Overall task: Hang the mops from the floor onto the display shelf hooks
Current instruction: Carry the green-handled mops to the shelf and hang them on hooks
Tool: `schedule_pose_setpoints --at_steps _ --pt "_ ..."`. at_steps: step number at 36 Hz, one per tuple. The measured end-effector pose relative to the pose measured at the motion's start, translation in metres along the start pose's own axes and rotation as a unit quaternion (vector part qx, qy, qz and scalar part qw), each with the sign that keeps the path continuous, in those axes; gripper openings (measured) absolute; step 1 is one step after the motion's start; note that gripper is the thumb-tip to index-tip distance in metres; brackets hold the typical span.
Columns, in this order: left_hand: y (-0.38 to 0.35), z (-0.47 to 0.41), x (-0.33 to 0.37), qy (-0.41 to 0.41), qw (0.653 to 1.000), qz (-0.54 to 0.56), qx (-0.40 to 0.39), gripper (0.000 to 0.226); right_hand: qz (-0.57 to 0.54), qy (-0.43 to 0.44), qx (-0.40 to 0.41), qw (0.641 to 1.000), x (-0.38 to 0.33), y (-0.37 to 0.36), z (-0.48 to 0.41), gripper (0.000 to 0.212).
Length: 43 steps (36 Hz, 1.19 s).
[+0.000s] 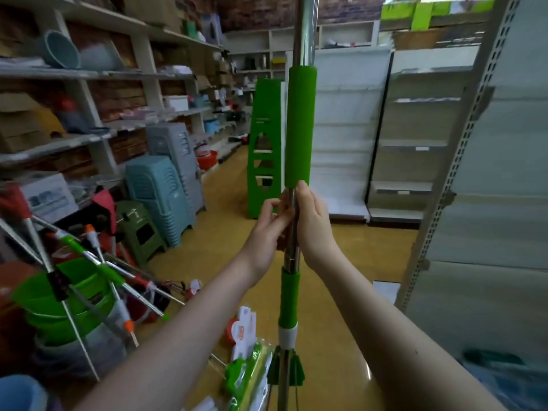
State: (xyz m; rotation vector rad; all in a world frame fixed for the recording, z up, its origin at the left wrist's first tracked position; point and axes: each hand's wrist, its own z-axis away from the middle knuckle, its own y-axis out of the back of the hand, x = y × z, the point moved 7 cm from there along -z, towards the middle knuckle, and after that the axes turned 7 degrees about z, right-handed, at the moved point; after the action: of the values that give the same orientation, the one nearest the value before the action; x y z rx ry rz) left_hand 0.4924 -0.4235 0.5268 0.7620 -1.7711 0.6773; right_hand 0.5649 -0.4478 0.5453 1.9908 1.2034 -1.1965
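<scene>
The mop [290, 301] stood upright between both hands, its bare metal shaft pinched by the curled fingers of the left grip [268, 229] just below the long green foam sleeve [301, 129], while the right grip [314, 229] lay against the shaft's other side, its closure impossible to tell.

One head-worn wide-angle camera looks forward and down over the shop floor [355, 247].

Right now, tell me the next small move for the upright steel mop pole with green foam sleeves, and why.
Probably swing the steel mop pole right toward the white perforated shelf post: the left hand and right hand both hold it upright, below its long green foam sleeve, but no hook shows yet.
</scene>
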Motion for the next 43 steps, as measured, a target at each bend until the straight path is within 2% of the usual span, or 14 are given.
schedule_pose_setpoints --at_steps 9,16,23,25,29,32,36,41,43 --pt "-0.070 -0.003 -0.015 -0.026 0.999 0.008 -0.018 0.048 0.004 0.011 0.020 1.000 -0.005 0.069 0.015 0.035" --pt "-0.146 -0.004 -0.028 -0.030 0.998 -0.035 -0.048 0.062 0.030 0.021 0.035 0.999 -0.006 0.145 0.034 0.032" --pt "-0.243 -0.008 -0.040 -0.051 0.993 -0.062 -0.082 0.029 0.026 0.008 0.039 0.999 -0.020 0.245 0.054 0.033" --pt "-0.259 -0.011 -0.034 -0.059 0.994 -0.044 -0.078 0.019 0.033 0.012 0.040 0.999 -0.022 0.260 0.056 0.034" --pt "-0.325 -0.013 -0.030 -0.059 0.995 -0.023 -0.073 0.023 0.042 0.011 0.058 0.997 -0.026 0.319 0.073 0.033" --pt "-0.369 -0.011 -0.032 -0.060 0.995 0.015 -0.074 0.016 0.057 0.010 0.075 0.996 -0.027 0.359 0.085 0.032" --pt "-0.424 -0.010 -0.039 -0.047 0.992 0.082 -0.081 0.040 0.060 0.005 0.105 0.993 -0.035 0.409 0.098 0.029" --pt "-0.499 -0.014 -0.041 -0.036 0.981 0.143 -0.124 0.028 0.067 0.011 0.139 0.988 -0.048 0.478 0.110 0.029" --pt "-0.526 -0.017 -0.041 -0.036 0.974 0.161 -0.153 0.032 0.066 0.005 0.159 0.985 -0.050 0.504 0.112 0.029"
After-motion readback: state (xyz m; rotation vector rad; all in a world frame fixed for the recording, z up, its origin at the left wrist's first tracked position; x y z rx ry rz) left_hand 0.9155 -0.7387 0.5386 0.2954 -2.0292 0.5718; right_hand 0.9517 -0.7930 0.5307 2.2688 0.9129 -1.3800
